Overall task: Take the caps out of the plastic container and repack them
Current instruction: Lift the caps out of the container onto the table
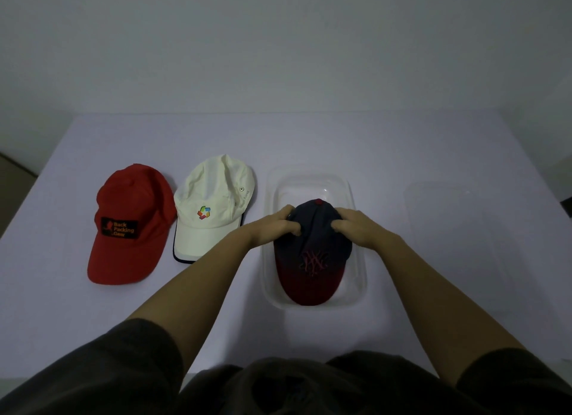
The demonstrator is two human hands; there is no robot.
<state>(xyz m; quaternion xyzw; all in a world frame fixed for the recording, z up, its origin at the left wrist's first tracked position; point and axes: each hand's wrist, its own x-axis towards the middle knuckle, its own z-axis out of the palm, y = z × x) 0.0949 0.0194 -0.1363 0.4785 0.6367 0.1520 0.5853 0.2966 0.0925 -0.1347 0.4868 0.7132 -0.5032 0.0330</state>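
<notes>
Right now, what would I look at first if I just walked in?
The left hand and the right hand grip a navy cap with a dark red brim, sitting in the clear plastic container right of the middle. To its left on the table lie a bright red cap and a white cap with a colourful badge.

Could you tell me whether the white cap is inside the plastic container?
No, the white cap lies on the table just left of the plastic container.
</notes>
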